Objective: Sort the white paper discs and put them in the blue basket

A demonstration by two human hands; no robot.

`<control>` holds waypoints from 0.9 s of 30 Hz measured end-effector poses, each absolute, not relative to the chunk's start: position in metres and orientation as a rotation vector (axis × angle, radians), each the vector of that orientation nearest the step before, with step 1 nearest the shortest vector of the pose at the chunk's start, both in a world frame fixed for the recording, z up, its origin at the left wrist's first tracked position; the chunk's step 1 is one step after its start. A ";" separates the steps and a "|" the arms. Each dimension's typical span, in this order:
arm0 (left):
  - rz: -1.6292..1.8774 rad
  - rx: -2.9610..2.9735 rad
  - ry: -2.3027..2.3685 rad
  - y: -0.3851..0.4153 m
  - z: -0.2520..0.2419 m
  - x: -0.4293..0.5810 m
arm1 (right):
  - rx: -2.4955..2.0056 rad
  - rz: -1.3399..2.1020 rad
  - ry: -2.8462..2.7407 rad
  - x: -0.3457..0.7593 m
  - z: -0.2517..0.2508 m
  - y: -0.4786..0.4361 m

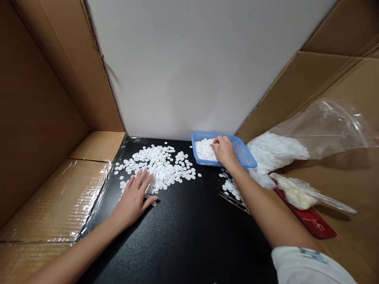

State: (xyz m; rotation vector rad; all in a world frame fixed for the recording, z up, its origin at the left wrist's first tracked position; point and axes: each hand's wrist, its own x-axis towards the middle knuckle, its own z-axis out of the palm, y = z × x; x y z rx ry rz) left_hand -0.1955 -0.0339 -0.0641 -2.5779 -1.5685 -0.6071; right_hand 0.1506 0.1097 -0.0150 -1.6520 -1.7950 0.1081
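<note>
Over blue basket point(244, 154), right hand point(225, 152) pinching white discs point(205, 150)

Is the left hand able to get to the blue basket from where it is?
Probably yes. The left hand lies flat on loose white discs, and only more discs on the black table lie between it and the blue basket. The right hand is already in it, though.

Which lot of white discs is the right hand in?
The lot in the blue basket; others lie loose on the black table or fill the clear bag.
</note>
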 end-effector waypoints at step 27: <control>-0.110 -2.522 -1.607 -0.015 -0.078 -0.143 | -1.206 0.321 -2.683 0.036 -0.064 0.011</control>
